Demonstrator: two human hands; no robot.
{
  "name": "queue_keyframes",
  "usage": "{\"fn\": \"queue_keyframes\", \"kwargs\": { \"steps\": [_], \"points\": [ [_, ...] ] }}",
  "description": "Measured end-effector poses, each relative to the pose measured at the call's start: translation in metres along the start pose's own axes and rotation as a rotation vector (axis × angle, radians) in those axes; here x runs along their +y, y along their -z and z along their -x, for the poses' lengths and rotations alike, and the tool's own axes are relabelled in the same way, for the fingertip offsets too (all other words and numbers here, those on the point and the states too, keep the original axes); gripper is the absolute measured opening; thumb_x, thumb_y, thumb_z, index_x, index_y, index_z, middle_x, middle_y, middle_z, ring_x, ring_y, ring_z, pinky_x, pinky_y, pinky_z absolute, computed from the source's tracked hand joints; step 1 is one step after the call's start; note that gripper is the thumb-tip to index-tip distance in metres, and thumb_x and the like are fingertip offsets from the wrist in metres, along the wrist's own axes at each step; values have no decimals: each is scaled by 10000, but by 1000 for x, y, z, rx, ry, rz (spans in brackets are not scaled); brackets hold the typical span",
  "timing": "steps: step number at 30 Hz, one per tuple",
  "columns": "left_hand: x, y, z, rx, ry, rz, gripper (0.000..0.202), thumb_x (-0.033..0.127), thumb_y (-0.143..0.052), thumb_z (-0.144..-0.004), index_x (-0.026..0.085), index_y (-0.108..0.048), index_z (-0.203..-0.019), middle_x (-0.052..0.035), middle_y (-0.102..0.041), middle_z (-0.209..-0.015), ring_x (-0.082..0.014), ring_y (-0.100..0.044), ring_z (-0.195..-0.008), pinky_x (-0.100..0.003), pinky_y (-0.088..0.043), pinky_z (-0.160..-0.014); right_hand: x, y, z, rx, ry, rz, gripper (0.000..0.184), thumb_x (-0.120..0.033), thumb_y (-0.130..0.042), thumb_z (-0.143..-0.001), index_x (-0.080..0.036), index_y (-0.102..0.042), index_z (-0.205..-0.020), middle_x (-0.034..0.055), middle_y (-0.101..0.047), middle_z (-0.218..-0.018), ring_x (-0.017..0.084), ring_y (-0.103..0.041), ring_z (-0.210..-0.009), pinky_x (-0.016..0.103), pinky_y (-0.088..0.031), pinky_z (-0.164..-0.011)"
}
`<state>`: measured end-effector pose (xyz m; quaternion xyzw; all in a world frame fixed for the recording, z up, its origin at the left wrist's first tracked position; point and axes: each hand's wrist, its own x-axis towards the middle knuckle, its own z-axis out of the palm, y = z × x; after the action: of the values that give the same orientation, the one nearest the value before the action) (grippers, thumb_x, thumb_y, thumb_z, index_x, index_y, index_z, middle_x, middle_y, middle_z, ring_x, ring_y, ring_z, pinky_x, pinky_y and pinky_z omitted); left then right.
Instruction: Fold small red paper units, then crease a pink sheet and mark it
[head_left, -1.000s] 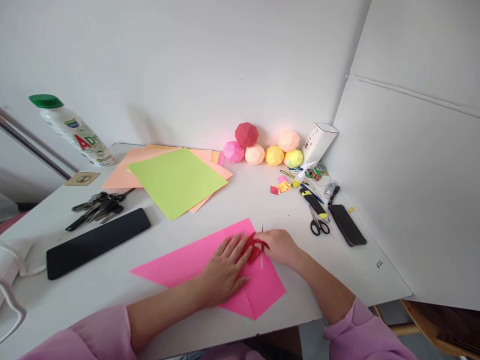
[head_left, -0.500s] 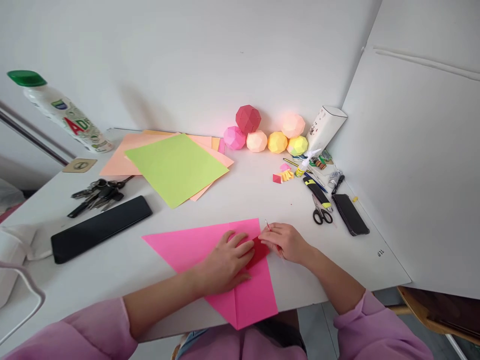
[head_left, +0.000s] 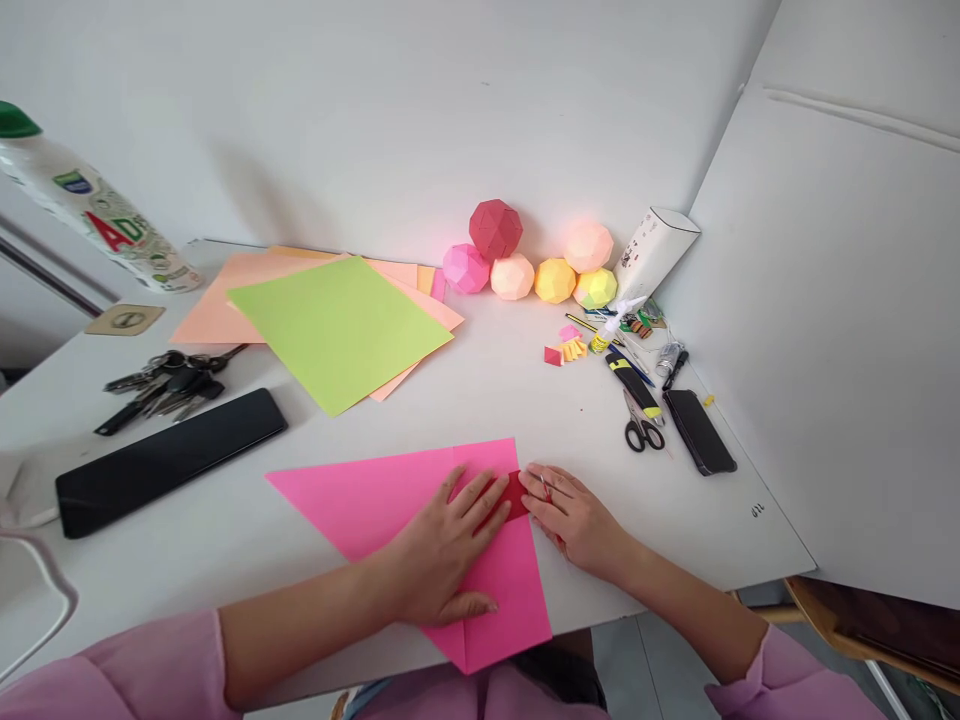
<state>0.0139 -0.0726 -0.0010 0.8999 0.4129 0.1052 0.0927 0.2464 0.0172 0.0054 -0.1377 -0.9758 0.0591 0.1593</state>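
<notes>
A large pink sheet of paper (head_left: 499, 595) with fold creases lies at the table's front edge. On its right side is a small dark red paper piece (head_left: 516, 497), partly covered by fingers. My left hand (head_left: 450, 545) rests flat on both, fingers spread, fingertips over the red piece's left part. At the red piece's right edge, my right hand (head_left: 574, 515) touches it with its fingertips. A thin red pen-like stick (head_left: 547, 490) with a pale tip is tucked between the right hand's fingers; most of it is hidden.
Green paper (head_left: 341, 330) tops a stack of sheets. Behind stand faceted paper balls (head_left: 496, 229). Scissors (head_left: 643, 434), a cutter (head_left: 634, 383), a glue bottle (head_left: 602, 338) and a phone (head_left: 700, 430) lie right. Keys (head_left: 169, 390), a black slab (head_left: 172, 460) and a white bottle (head_left: 112, 220) are left.
My right hand has turned lower and flatter, its fingers now along the red piece's edge; the red stick shows less. My left hand's thumb has spread downward. The view has shifted slightly.
</notes>
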Motion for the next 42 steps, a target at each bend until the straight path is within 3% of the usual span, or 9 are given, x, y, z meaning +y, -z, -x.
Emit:
{"fn": "queue_keyframes", "kwargs": {
  "steps": [7, 10, 14, 18, 23, 27, 30, 33, 42],
  "points": [
    [2, -5, 2, 1, 22, -63, 956, 734, -250, -802, 31, -210, -1448, -255, -232, -1492, -395, -127, -1394, -619, 11, -1079, -2, 0, -2, 4, -6, 88, 266, -73, -469, -868, -109, -619, -1085, 138, -598, -1252, 258, -445, -1276, 443, -470, -1000],
    [0, -9, 1, 56, 71, -69, 955, 745, -293, -788, 49, -251, -1441, -244, -237, -1495, -402, -145, -1386, -600, -86, -1088, 0, 1, -7, 25, 15, 127, 252, -63, -483, -849, -102, -628, -1051, 141, -619, -1219, 269, -482, -1240, 430, -489, -970],
    [-2, -13, 0, 126, 137, -94, 750, 606, -376, -859, 97, -346, -1410, -208, -263, -1496, -376, -183, -1379, -541, -188, -1089, 5, 0, -18, 49, 41, 155, 223, -76, -486, -853, -116, -635, -1015, 139, -642, -1179, 260, -519, -1200, 421, -504, -935],
    [3, -8, -2, 119, 180, -97, 681, 539, -452, -839, 126, -405, -1379, -187, -308, -1480, -362, -206, -1370, -547, -193, -1086, 12, -4, -30, 71, 55, 186, 175, -100, -507, -856, -120, -640, -968, 134, -665, -1129, 259, -565, -1123, 404, -524, -872],
    [9, 4, -11, 41, 203, -97, 657, 502, -440, -830, 85, -460, -1338, -203, -423, -1405, -376, -339, -1293, -551, -237, -1054, 17, -7, -40, 117, 146, 304, 188, -34, -485, -833, -107, -645, -898, 127, -706, -984, 254, -606, -1026, 337, -538, -718],
    [10, 1, -15, 46, 198, -171, 581, 387, -368, -879, 24, -469, -1321, -243, -433, -1388, -400, -346, -1293, -582, -224, -1035, 19, -7, -48, 146, 202, 413, 169, -37, -492, -845, -106, -644, -816, 112, -718, -839, 242, -639, -937, 284, -508, -599],
    [9, -6, -13, 101, 187, -187, 592, 386, -358, -888, 8, -448, -1334, -234, -414, -1407, -376, -290, -1342, -530, -161, -1094, 18, -7, -53, 157, 224, 470, 136, -46, -538, -843, -112, -637, -779, 98, -716, -790, 221, -653, -878, 257, -482, -553],
    [7, -10, -11, 126, 200, -157, 641, 409, -378, -880, -8, -393, -1367, -227, -369, -1440, -359, -238, -1372, -478, -131, -1126, 18, -10, -57, 163, 223, 497, 130, -31, -545, -839, -111, -637, -792, 98, -717, -781, 207, -658, -850, 248, -472, -540],
    [2, -5, -10, 105, 226, -9, 724, 482, -425, -840, 16, -363, -1390, -216, -347, -1456, -370, -195, -1385, -492, -182, -1125, 18, -11, -53, 173, 112, 342, 61, -96, -597, -823, -122, -652, -836, 123, -728, -913, 246, -651, -944, 311, -529, -653]
  ]
}}
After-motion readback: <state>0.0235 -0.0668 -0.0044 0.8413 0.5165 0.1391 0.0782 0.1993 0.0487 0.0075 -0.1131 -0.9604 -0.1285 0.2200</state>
